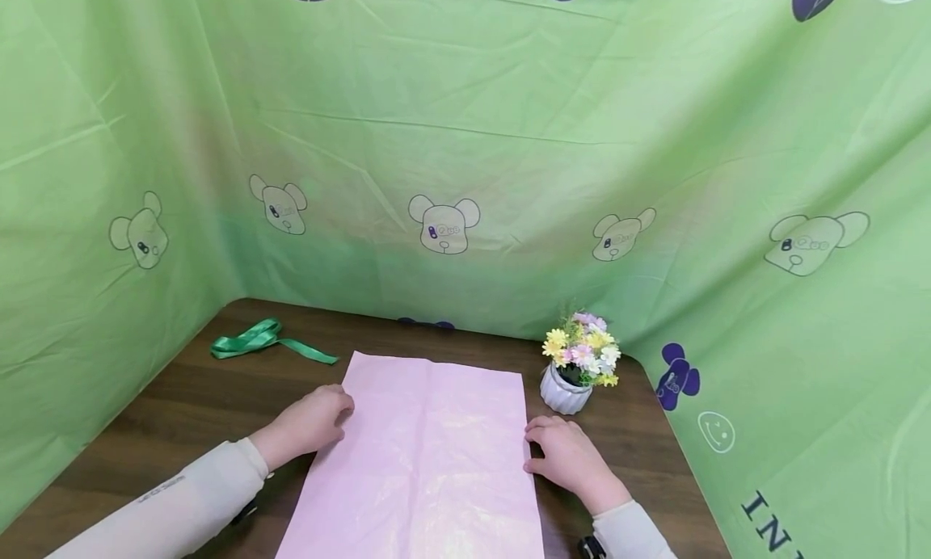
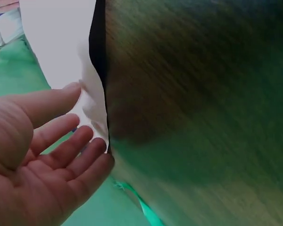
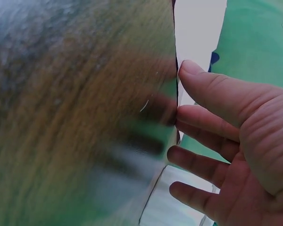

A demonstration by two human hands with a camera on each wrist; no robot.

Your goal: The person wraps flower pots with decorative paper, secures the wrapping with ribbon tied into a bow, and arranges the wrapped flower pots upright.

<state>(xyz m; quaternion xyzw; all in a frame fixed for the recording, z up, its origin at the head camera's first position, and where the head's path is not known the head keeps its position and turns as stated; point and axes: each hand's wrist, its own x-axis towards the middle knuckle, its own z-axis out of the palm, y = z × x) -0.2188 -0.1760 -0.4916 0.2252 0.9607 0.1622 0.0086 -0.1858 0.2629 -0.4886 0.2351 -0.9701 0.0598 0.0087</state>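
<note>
A large sheet of pink paper (image 1: pixel 429 454) lies on the brown wooden table, with a crease running down its middle. At its left edge, my left hand (image 1: pixel 313 418) touches the paper with relaxed, slightly bent fingers. In the left wrist view the thumb and fingers (image 2: pixel 87 174) are spread apart along the edge, which ripples a little. My right hand (image 1: pixel 569 456) touches the right edge of the sheet. The right wrist view shows its thumb (image 3: pixel 217 89) and fingers apart from each other beside the paper's edge (image 3: pixel 198 28). The sheet's near end runs out of the head view.
A green ribbon (image 1: pixel 250 339) lies loosely at the table's back left. Behind my right hand stands a white ribbed pot (image 1: pixel 564 393) with yellow, pink and white flowers (image 1: pixel 584 350). A green printed cloth (image 1: pixel 436 139) encloses the table (image 1: pixel 170 409) at the back and sides.
</note>
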